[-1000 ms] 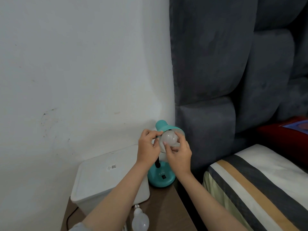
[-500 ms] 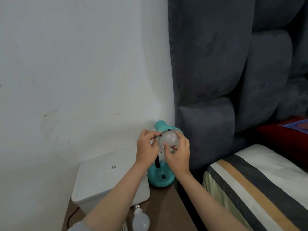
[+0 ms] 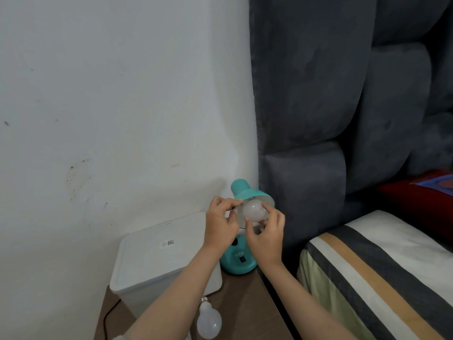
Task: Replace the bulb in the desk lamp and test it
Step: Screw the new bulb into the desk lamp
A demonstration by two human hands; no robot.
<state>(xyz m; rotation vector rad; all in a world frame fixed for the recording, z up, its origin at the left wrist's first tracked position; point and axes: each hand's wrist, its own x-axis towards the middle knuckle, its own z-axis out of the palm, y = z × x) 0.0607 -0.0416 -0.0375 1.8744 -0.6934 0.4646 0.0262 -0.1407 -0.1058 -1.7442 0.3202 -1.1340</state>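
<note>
A teal desk lamp (image 3: pixel 237 263) stands on a wooden nightstand in the corner, its shade (image 3: pixel 242 189) tilted toward me. A frosted white bulb (image 3: pixel 253 210) sits in the shade's mouth. My right hand (image 3: pixel 266 233) has its fingers wrapped around the bulb from below. My left hand (image 3: pixel 220 223) pinches the left rim of the shade. A second white bulb (image 3: pixel 208 321) lies loose on the nightstand near its front, screw base pointing away from me. The lamp is unlit.
A white lidded plastic box (image 3: pixel 161 258) fills the left of the nightstand (image 3: pixel 245 303). A black cable (image 3: pixel 107 315) runs down its left side. A padded grey headboard (image 3: pixel 318 119) stands right of the lamp, and a striped bed (image 3: pixel 380 278) lies at lower right.
My right hand's fingers have shifted around the bulb, index finger now higher on it. My left hand stays on the shade's rim. The view has shifted slightly.
</note>
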